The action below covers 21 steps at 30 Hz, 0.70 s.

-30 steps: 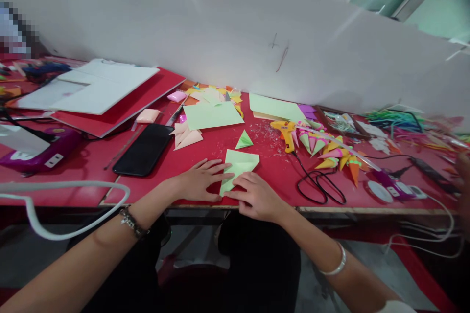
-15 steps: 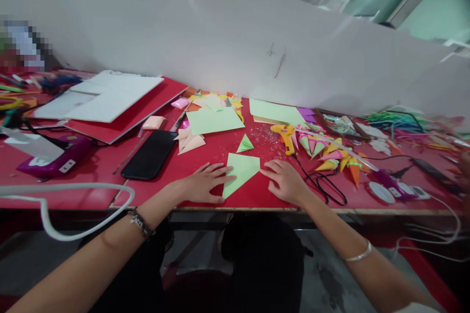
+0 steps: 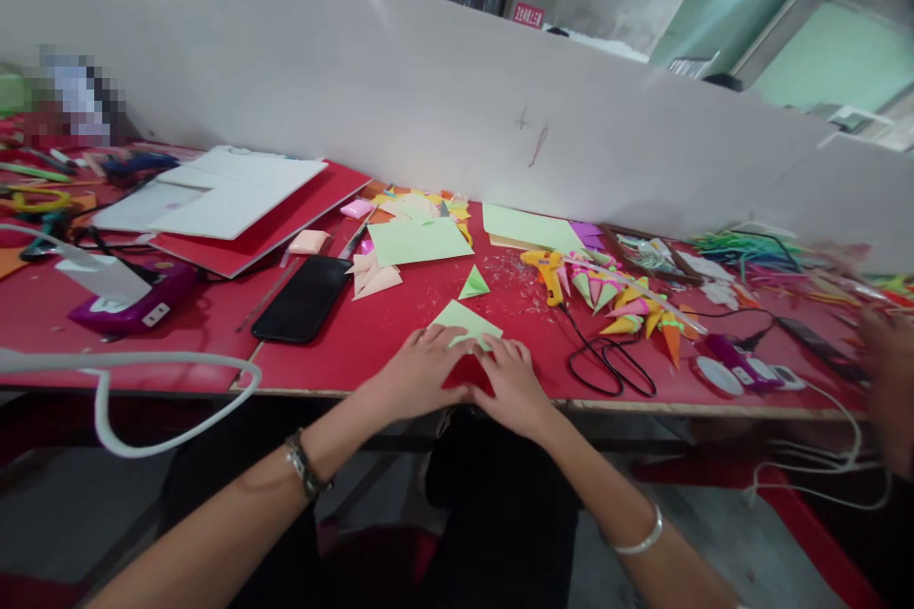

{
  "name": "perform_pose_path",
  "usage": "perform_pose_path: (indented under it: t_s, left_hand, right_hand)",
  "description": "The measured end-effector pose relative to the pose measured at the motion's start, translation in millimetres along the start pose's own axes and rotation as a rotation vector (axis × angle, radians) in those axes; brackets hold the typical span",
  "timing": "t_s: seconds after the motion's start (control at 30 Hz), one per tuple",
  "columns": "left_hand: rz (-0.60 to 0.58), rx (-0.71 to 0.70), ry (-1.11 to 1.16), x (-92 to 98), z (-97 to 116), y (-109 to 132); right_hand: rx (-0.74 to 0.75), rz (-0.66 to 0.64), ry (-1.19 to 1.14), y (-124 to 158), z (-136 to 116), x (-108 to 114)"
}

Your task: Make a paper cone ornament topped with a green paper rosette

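A piece of light green paper (image 3: 467, 319) lies on the red table in front of me, its near part covered by my fingers. My left hand (image 3: 427, 369) rests on the paper's left side, fingers stretched forward and thumb apart. From the right, my right hand (image 3: 511, 383) presses its fingertips on the near edge. The two hands meet at the fingertips and thumbs, with red tabletop showing between. Just beyond the paper sits a small folded green triangle (image 3: 474, 283). Neither hand grips the paper between thumb and fingers.
A yellow glue gun (image 3: 546, 274) with a black cord lies right, beside colourful paper cones (image 3: 646, 309). A black phone (image 3: 304, 300) and white boards (image 3: 235, 186) are left. Green sheets (image 3: 421, 240) lie behind. Another person's hand (image 3: 889, 362) is at far right.
Both hands have come together over the green paper. The paper now shows a smaller, peaked shape, its near part hidden by my fingers. The view has tilted up slightly.
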<state>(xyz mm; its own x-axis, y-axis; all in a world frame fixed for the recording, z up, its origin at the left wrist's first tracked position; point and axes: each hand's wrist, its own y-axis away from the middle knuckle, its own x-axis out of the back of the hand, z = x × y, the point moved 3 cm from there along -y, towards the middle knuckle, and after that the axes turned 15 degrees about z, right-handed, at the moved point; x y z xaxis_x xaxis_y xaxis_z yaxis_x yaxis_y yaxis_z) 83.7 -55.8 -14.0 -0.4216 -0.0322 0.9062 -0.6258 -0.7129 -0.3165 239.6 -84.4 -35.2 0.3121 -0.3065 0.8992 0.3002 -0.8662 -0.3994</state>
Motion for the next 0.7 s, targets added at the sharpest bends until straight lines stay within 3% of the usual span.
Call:
perform_pose_path:
  t_s: [0.1, 0.2, 0.33, 0.4, 0.47, 0.57, 0.7]
  left_hand:
    - [0.012, 0.001, -0.033, -13.8, 14.5, 14.1]
    - [0.000, -0.098, -0.087, -21.6, 9.0, 25.7]
    - [-0.021, -0.207, -0.054, -13.2, -8.8, 29.1]
    - [-0.020, -0.249, 0.037, -6.8, -16.3, 29.1]
    - [0.008, -0.285, 0.087, -2.6, -23.0, 31.0]
    - [0.105, -0.230, 0.034, -0.4, -34.3, 37.4]
    - [0.184, -0.118, 0.000, -0.5, -43.7, 45.7]
  right_hand:
    - [0.027, -0.104, -0.177, -1.1, -12.2, 9.3]
    - [0.100, -0.165, -0.354, -5.9, -7.5, 20.4]
    - [0.211, -0.158, -0.265, -4.4, 2.7, 16.3]
    - [0.279, -0.190, -0.185, 1.6, -2.1, 6.8]
    - [0.274, -0.144, -0.103, 6.3, -10.3, 1.0]
    - [0.261, -0.069, -0.025, 8.9, -23.5, 1.2]
    - [0.206, -0.046, -0.095, 6.1, -27.2, 5.2]
